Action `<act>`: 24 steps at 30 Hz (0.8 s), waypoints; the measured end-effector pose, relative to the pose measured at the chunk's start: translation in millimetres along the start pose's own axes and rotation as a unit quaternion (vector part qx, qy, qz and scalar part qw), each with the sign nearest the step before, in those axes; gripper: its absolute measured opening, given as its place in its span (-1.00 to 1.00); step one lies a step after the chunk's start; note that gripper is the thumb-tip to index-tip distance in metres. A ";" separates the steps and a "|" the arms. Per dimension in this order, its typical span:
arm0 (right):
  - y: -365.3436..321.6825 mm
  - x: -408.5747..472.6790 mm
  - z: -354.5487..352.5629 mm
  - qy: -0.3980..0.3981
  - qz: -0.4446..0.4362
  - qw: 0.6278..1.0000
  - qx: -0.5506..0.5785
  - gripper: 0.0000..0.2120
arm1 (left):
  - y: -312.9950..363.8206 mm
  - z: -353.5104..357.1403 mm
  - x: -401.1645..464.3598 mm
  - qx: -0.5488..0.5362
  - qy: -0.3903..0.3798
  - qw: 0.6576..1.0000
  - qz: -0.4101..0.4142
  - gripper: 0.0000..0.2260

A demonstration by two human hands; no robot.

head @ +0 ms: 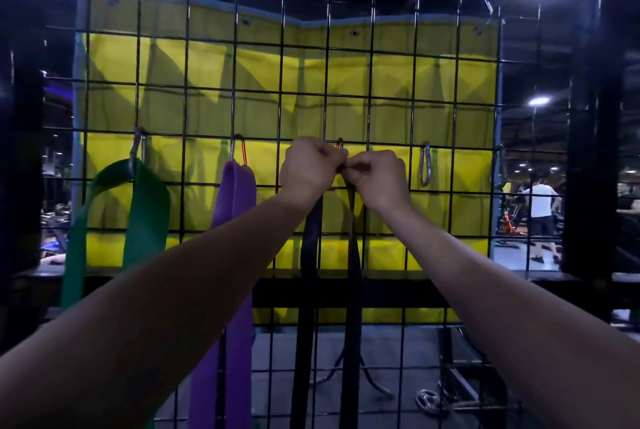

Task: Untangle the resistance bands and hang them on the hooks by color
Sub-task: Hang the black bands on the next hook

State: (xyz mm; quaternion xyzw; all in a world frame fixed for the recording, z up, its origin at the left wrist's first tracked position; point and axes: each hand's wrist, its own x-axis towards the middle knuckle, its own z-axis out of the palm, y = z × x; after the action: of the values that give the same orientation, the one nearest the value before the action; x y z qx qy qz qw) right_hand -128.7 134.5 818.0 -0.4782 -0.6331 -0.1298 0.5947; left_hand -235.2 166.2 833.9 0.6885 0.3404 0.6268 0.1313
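Hands (344, 168) atop black band (308, 255)

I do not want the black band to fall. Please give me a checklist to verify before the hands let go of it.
1. Black band at third hook: ok.
2. Band loop fully through that hook: cannot tell, hands cover it.
3. Left hand and right hand grip the band top: ok.
4. Green band hangs on its own hook: ok.
5. Purple band hangs on its own hook: ok.
6. Spare hook free: ok.
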 end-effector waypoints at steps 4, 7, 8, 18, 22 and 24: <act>1.4 6.8 0.4 0.005 -0.010 0.999 -0.046 -0.87 | 5.3 -2.1 2.6 0.012 0.000 0.999 -0.041 -0.86; 2.3 9.6 -0.6 0.024 0.004 0.998 -0.063 -0.88 | 8.3 -2.8 2.4 0.018 -0.004 0.998 -0.053 -0.86; 2.5 9.6 -0.2 0.030 0.009 0.997 -0.065 -0.87 | 9.8 -2.8 1.9 0.026 -0.006 0.998 -0.055 -0.87; 0.2 6.7 -0.7 0.064 -0.003 0.988 -0.139 -0.86 | 21.0 -1.8 3.9 0.142 -0.003 0.988 -0.054 -0.80; 5.1 0.4 -0.4 0.053 -0.019 0.986 -0.159 -0.86 | 17.2 0.3 1.5 0.180 0.012 0.983 -0.016 -0.82; 9.6 -3.9 0.1 0.035 -0.031 0.988 -0.147 -0.87 | 10.9 -0.2 -1.5 0.207 0.026 0.977 0.039 -0.85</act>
State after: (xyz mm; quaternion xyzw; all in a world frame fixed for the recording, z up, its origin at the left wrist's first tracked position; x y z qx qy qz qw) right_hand -122.1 137.8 810.7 -0.5360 -0.6000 -0.2565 0.5357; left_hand -232.0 157.2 839.4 0.6970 0.4391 0.5649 -0.0474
